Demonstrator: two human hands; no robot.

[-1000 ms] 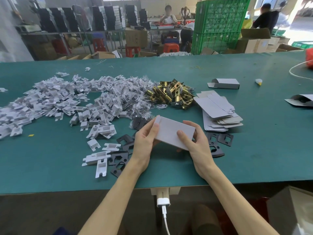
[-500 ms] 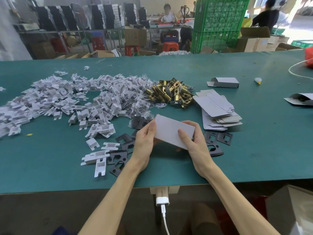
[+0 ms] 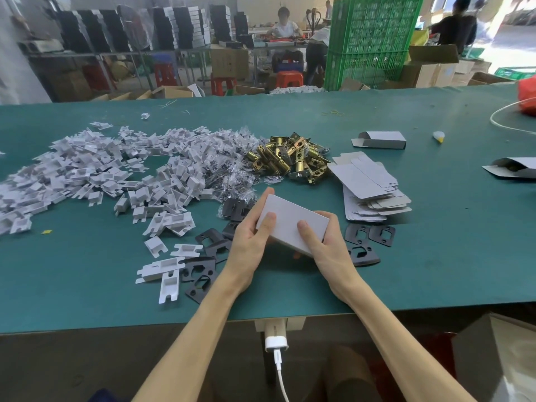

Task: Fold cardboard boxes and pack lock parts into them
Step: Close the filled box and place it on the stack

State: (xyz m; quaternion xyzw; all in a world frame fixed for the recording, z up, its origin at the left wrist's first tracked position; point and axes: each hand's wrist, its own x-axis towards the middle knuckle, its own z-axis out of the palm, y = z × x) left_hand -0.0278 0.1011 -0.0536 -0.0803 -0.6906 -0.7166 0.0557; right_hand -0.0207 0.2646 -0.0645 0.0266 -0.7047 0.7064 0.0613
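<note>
— Which step is this?

— Folding, I'd say. Both hands hold a grey cardboard box (image 3: 293,226) just above the green table (image 3: 87,285), near its front edge and in front of the person. The left hand (image 3: 249,245) grips the far-left end, with the thumb flat on the broad top face and the fingers curled round the end. The right hand (image 3: 330,248) grips the near-right end the same way.

— Is it closed or open?

— It looks squared up into a sleeve. The end flaps are hidden behind the fingers, so I cannot tell whether either end is tucked.

— Which way does it lie?

— The broad face is up and tilted toward the person. The long axis runs from about 10 o'clock to 4 o'clock, with the 10 o'clock end a little farther away.

— What does the next move call for?

— Probably closing one end and leaving the other open for filling. One hand then has to let go and reach for parts. Taking the box as the centre, the black plates (image 3: 369,236) lie at 3 o'clock and the brass latches (image 3: 290,161) at 12. The bagged screws (image 3: 232,175) sit near 11, and the white plastic pieces (image 3: 87,175) spread out toward 9 and 10. The flat blanks (image 3: 368,190) are stacked at 2 o'clock.

— Any catch?

— The other hand must keep the sleeve square, with the open end facing the hand that loads it.
</note>
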